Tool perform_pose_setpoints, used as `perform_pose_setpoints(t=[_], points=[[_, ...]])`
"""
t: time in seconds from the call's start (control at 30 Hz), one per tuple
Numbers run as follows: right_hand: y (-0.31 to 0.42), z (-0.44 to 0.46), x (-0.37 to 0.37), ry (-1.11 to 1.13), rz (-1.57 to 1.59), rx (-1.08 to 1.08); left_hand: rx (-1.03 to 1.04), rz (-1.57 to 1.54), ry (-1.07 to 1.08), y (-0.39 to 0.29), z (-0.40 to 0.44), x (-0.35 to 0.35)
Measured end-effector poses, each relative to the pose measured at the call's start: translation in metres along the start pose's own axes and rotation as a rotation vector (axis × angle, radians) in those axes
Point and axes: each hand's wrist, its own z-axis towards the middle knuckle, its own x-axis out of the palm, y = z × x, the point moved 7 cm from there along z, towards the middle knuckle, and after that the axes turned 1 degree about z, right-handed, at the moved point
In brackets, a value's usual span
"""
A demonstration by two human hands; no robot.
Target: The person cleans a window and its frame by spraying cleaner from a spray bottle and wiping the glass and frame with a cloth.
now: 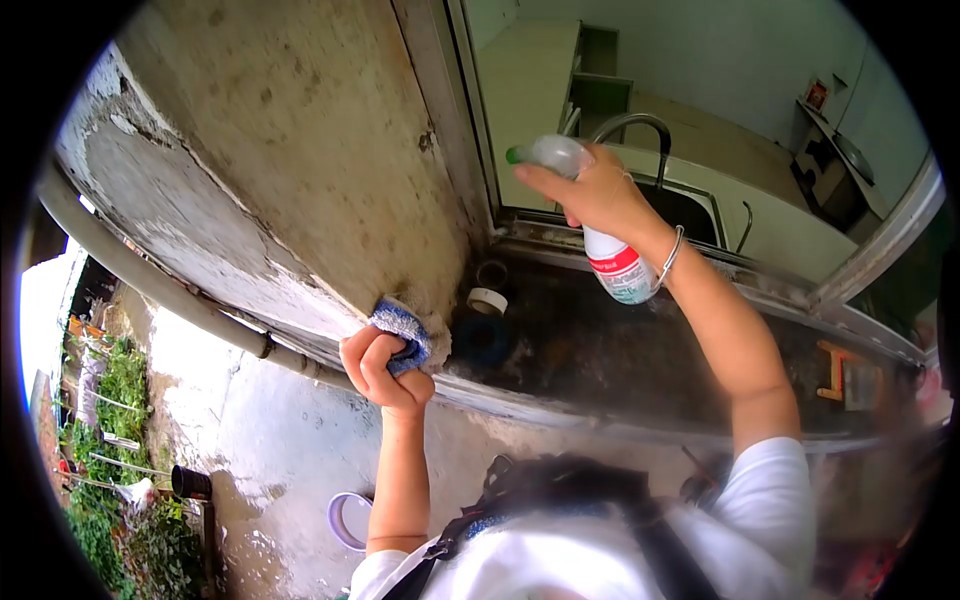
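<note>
My left hand (385, 370) is closed round a blue and white cloth (402, 328), which touches the lower corner of the stained wall (290, 120) beside the ledge. Over the dark window ledge (560, 345), my right hand (605, 195) grips a white spray bottle (622, 268) with a red label band. The bottle's pale nozzle with a green tip points left, towards the wall. A roll of white tape (487, 301) lies on the ledge between the two hands.
Behind the window frame (470, 130) are a curved faucet (640, 122), a sink and a stove. An orange-handled tool (832, 370) lies at the ledge's right end. Below left are a pipe (170, 285), a purple-rimmed basin (337, 520), a black pot (190, 483) and plants.
</note>
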Motion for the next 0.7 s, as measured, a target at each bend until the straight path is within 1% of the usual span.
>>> perform_pose_setpoints(t=[0.03, 0.1, 0.2, 0.3, 0.43, 0.5, 0.6, 0.63, 0.7], points=[[0.001, 0.005, -0.004, -0.003, 0.057, 0.039, 0.002, 0.002, -0.005, 0.000, 0.000, 0.000], [0.006, 0.014, -0.011, -0.034, 0.094, 0.047, 0.005, 0.002, -0.010, 0.000, -0.001, 0.000], [0.021, 0.027, -0.027, -0.132, 0.097, -0.036, -0.001, -0.005, -0.025, 0.002, -0.001, 0.001], [0.022, 0.037, -0.030, -0.155, 0.179, -0.044, 0.004, -0.005, -0.025, 0.001, -0.001, 0.001], [0.015, 0.040, -0.024, -0.095, 0.224, -0.011, 0.004, 0.005, -0.007, 0.000, 0.000, 0.001], [0.007, 0.038, -0.023, -0.078, 0.190, 0.054, 0.009, 0.010, -0.005, 0.001, 0.000, 0.001], [0.002, 0.034, -0.024, -0.115, 0.207, 0.077, 0.009, 0.018, -0.001, 0.001, 0.000, 0.001], [0.001, 0.033, -0.024, -0.114, 0.208, 0.080, 0.005, 0.020, 0.003, 0.001, 0.000, 0.001], [0.005, 0.032, -0.026, -0.113, 0.210, 0.008, 0.004, 0.015, -0.003, 0.000, 0.000, 0.001]])
